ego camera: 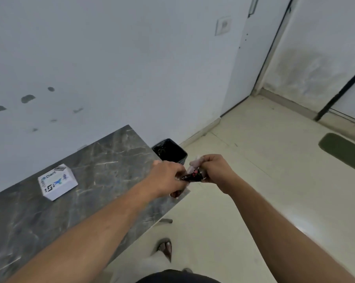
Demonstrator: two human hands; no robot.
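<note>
Both my hands meet over the right corner of a dark marble table [95,160]. My left hand [168,178] and my right hand [212,169] both grip a small crumpled wrapper [193,176], black with red and pale pink parts. The wrapper is partly hidden between my fingers. Its pale end sticks up from my right fist. Just beyond the hands stands a black waste bin [169,150] on the floor by the wall.
A white box [57,181] printed with "Dart" lies on the table to the left. The grey wall runs behind the table. Pale floor tiles spread to the right, with a green mat [344,152] and a door frame [274,48]. My sandalled foot [165,248] shows below.
</note>
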